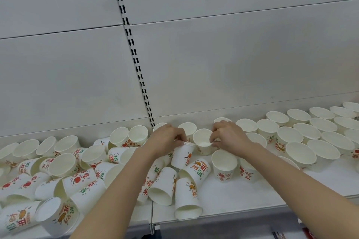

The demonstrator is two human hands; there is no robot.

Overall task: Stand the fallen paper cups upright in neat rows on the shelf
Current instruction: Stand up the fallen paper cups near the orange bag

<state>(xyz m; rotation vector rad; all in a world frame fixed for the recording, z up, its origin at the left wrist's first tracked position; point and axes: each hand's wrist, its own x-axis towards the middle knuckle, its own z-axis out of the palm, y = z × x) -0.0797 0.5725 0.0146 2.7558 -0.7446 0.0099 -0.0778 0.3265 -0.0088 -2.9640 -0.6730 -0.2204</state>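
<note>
While our left hand [168,137] pinches the rim of a tilted cup [182,156] at mid-shelf, our right hand [229,136] pinches the rim of an upright cup [203,141] just beside it. Upright rows [310,137] fill the shelf [272,188] to the right; fallen cups [68,176] lie heaped to the left

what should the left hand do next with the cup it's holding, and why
Probably set it upright just left of the cup at the right hand. The left hand grips a tilted white printed paper cup by its rim, beside the upright white paper cup that ends the standing rows.
</note>
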